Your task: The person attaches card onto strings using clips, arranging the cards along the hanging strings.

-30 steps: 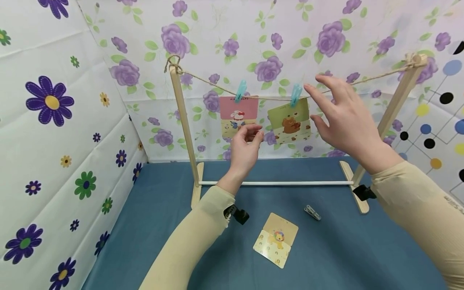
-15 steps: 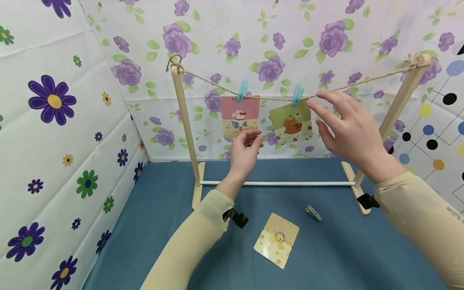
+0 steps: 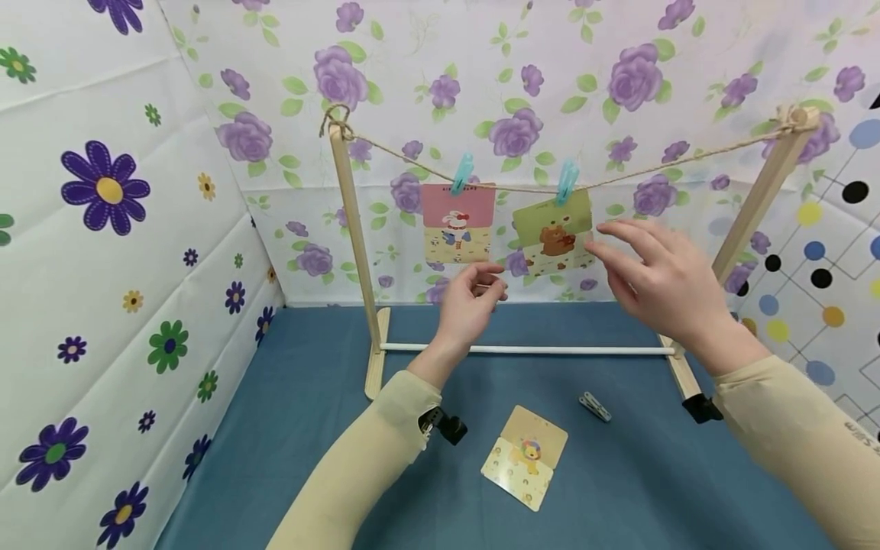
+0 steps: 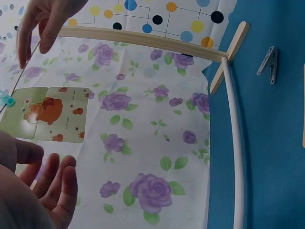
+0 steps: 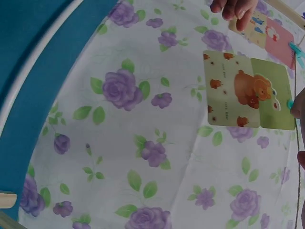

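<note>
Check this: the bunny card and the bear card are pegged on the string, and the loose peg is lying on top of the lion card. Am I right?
Almost: the loose peg isn't on the lion card. The head view shows it apart from the card, on the blue surface. The bunny card and the bear card are pegged on the string.

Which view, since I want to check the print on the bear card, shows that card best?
The right wrist view: the bear card looks large there, with its bear and pattern plain to see. The head view shows it smaller, hanging tilted from a turquoise clip. The left wrist view shows it at the picture's left side, with pale glare on the bear.
</note>
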Action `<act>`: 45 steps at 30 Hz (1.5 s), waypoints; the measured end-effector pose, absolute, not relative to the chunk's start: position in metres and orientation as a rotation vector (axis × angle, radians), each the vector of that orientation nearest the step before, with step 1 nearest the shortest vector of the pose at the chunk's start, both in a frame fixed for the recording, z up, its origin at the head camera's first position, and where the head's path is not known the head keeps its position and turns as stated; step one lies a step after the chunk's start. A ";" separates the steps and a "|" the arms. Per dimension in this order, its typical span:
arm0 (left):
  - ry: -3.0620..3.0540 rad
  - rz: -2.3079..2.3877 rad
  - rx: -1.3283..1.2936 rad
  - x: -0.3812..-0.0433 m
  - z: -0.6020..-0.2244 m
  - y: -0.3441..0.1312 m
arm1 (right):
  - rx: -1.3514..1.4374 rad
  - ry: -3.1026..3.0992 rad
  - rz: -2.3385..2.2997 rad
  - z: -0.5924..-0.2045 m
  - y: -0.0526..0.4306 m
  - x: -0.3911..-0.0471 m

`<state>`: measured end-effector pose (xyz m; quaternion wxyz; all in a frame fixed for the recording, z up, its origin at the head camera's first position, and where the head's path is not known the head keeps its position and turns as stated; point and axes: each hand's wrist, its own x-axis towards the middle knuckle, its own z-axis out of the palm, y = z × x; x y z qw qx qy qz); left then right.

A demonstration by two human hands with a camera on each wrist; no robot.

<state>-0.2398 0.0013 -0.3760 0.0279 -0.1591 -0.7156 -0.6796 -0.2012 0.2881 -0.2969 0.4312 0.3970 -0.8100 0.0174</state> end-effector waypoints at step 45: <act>-2.742 -1.922 -0.816 -0.203 -0.485 -0.009 | 0.924 -2.949 0.264 -0.453 0.322 -0.178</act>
